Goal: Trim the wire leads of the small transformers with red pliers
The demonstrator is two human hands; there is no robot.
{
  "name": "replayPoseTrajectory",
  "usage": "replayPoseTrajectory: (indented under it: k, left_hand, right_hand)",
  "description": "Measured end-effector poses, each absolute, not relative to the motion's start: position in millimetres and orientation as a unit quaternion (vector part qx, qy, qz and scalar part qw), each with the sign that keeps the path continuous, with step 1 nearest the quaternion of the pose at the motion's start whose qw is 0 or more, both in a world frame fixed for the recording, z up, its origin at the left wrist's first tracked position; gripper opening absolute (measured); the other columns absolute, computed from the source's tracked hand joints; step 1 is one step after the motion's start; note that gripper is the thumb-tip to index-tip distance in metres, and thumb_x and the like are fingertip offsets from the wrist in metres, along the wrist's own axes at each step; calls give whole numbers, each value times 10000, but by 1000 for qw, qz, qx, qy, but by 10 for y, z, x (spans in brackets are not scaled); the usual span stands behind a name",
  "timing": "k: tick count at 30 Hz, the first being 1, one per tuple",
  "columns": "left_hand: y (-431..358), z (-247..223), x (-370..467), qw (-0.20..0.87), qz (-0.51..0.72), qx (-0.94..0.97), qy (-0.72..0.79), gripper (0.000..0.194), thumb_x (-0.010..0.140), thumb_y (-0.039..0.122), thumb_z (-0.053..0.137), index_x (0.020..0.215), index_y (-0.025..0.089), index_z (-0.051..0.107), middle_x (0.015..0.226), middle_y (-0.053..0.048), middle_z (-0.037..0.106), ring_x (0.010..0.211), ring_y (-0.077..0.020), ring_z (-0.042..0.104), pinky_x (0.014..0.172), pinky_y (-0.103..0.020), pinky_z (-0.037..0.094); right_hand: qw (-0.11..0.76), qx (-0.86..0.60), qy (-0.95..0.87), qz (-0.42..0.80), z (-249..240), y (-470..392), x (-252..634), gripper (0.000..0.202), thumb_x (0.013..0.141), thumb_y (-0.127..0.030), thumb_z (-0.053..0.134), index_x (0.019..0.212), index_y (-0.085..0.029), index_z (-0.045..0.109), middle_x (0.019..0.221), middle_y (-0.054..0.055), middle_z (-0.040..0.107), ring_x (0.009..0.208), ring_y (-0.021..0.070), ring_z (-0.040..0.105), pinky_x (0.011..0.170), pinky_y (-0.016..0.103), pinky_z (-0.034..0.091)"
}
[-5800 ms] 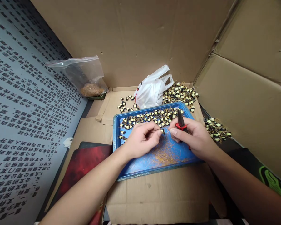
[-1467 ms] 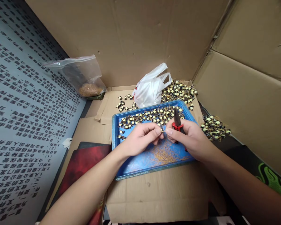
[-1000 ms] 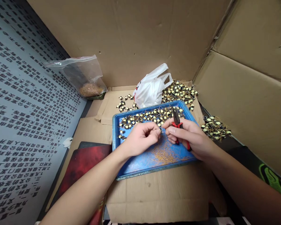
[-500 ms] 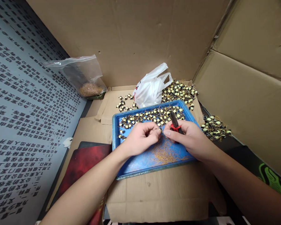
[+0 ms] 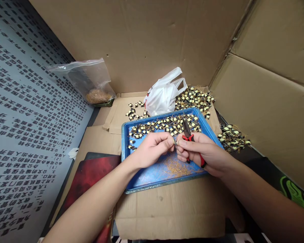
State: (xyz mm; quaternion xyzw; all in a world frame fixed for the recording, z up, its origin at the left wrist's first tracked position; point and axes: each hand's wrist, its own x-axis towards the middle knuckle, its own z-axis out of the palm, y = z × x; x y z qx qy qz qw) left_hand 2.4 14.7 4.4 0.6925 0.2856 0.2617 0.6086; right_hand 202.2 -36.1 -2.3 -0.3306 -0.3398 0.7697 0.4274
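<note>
My left hand pinches a small transformer, mostly hidden between thumb and finger. Pliers with red and black handles rest in my right hand, jaws pointing up and away from me. The thumb and forefinger of that hand meet the left fingertips at the small part. Both hands are over a blue tray. Along its far side lie many yellow-and-black transformers with copper-coloured wire leads. Cut wire bits are scattered on the tray floor below my hands.
A white plastic bag stands behind the tray. More transformers are heaped at the back right and right. A zip bag of wire bits sits back left. Cardboard walls surround the spot; a red mat lies left.
My right hand has turned and come in against the left fingertips, its thumb and finger now at the small part. The pliers have swung slightly, showing more of their handles. My left hand has barely moved.
</note>
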Motion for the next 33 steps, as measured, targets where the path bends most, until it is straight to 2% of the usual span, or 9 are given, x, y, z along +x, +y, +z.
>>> replayPoseTrajectory:
  k: [6, 12, 21, 28, 33]
  left_hand:
    - [148, 21, 12, 639, 259, 674, 264, 403, 1002, 496, 587, 770, 166, 578, 618, 55, 430, 561, -94, 366, 535, -232, 298]
    - [134, -4, -10, 687, 248, 638, 243, 374, 1048, 466, 545, 838, 160, 590, 643, 47, 441, 572, -94, 382, 529, -228, 291]
    - [136, -30, -3, 688, 249, 639, 235, 384, 1044, 489, 562, 842, 164, 579, 666, 48, 424, 574, -90, 365, 532, -226, 298]
    - [140, -31, -1, 670, 255, 659, 229, 388, 1042, 495, 557, 835, 167, 577, 670, 45, 429, 580, -93, 364, 538, -229, 301]
    - [148, 21, 4, 637, 245, 689, 244, 408, 1031, 523, 543, 821, 175, 574, 651, 49, 415, 578, -101, 366, 537, -231, 309]
  right_hand:
    - [422, -316, -335, 781, -6, -355, 2017, 308, 911, -346, 817, 776, -161, 611, 714, -17, 549, 608, 93, 467, 604, 261, 390]
    - [426, -313, -341, 777, 1, -360, 2036, 288, 912, -342, 817, 795, -159, 628, 723, -16, 561, 615, 94, 475, 608, 265, 370]
    - [431, -357, -375, 739, 28, -393, 2037, 351, 868, -410, 853, 833, -185, 586, 740, -21, 553, 644, 108, 470, 623, 278, 349]
    - [433, -392, -455, 673, 46, -404, 2024, 374, 901, -491, 787, 809, -208, 561, 692, -36, 501, 646, 130, 444, 622, 293, 339]
    - [430, -438, -544, 573, 92, -397, 2028, 271, 930, -396, 722, 793, -213, 577, 693, -32, 517, 649, 139, 449, 621, 298, 354]
